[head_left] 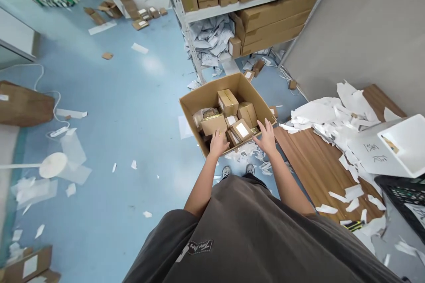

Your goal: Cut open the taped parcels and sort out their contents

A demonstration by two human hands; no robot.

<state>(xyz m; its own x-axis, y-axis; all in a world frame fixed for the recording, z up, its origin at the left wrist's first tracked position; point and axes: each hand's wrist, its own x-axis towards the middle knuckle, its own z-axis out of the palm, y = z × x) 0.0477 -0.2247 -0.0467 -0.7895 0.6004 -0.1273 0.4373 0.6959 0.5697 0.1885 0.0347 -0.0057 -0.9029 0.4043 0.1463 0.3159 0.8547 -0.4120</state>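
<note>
A large open cardboard box (212, 90) stands in front of me with several small cartons inside. My left hand (219, 143) is over its near side, fingers apart, by a plain brown carton (213, 124); whether it touches that carton I cannot tell. My right hand (266, 138) is at the box's near right corner, thumb and fingers spread, with nothing visible in it. Between the hands lies a carton with a white label (241, 129). Farther in are a taped carton (228, 101) and a clear plastic bag (201, 117).
A metal shelf (259, 4) with stacked cartons rises behind the box. To the right, a wooden board (308, 159) carries torn white paper (318, 112) and a white bin (403, 146). Paper scraps litter the blue floor (133, 110). A round white base (53, 165) stands left.
</note>
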